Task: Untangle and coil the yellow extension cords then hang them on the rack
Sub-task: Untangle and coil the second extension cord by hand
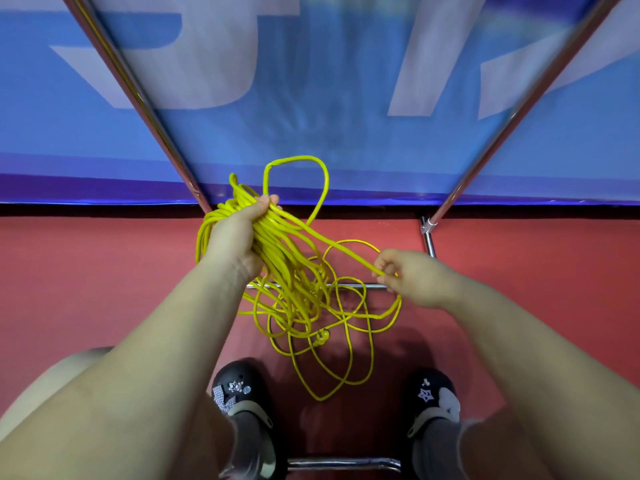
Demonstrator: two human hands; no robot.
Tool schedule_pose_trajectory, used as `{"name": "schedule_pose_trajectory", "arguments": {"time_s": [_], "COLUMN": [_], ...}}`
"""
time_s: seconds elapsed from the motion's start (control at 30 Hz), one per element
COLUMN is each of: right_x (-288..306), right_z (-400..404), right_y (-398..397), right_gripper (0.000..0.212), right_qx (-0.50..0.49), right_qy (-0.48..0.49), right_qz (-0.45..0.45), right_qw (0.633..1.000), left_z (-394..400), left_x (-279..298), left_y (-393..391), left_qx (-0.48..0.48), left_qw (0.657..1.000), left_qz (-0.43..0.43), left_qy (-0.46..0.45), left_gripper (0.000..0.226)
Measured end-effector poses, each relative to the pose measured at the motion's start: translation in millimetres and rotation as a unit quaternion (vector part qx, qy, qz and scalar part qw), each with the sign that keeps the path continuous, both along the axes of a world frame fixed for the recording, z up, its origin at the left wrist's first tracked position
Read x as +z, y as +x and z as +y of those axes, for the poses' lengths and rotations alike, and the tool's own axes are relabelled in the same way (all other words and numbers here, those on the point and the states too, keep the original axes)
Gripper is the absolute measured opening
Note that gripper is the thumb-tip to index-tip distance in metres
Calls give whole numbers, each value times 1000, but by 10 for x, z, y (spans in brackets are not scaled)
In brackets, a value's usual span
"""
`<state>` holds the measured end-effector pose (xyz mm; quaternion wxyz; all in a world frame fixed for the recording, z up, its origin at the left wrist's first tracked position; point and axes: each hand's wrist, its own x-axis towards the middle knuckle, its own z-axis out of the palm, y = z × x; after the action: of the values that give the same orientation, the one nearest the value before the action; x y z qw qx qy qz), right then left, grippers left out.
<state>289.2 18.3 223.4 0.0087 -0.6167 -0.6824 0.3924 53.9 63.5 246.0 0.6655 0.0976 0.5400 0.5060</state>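
Above the red floor (104, 289), the left hand (239, 237) has its fingers curled round a bunch of coiled yellow cord (277, 244), while the right hand (408, 275) pinches 1 strand of it. That strand runs taut from the bunch, far left, to the pinch, near right. Below both hands a loose tangle (322, 317) hangs onto the floor, nearer the right hand, which likely feeds the next loop leftward.

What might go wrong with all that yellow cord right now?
The loose cord on the floor is looped over itself, so pulling with the right hand could tighten a knot. Loops lie near the shoes, a tripping risk. The bundle in the left hand looks uneven and might slip apart.
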Motion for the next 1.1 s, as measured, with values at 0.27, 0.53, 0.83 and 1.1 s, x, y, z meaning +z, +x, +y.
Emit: {"name": "schedule_pose_trajectory", "arguments": {"time_s": [0.27, 0.53, 0.83, 1.1], "right_x": [544, 974, 778, 624], "right_z": [-99, -259, -421, -248], "right_y": [-119, -313, -224, -362], "right_gripper": [20, 14, 22, 6], "right_qx": [-141, -244, -305, -446], "right_qy": [-7, 81, 113, -68], "right_qz": [267, 301, 244, 397], "right_qw": [953, 918, 913, 799], "left_z": [-36, -275, -724, -596], "left_x": [278, 710, 487, 244], "left_y": [19, 180, 339, 362], "left_qx": [-7, -70, -121, -227], "left_qw": [998, 995, 991, 969], "left_qz": [19, 35, 49, 98], "left_qy": [57, 60, 39, 7], "left_gripper": [11, 10, 9, 17]}}
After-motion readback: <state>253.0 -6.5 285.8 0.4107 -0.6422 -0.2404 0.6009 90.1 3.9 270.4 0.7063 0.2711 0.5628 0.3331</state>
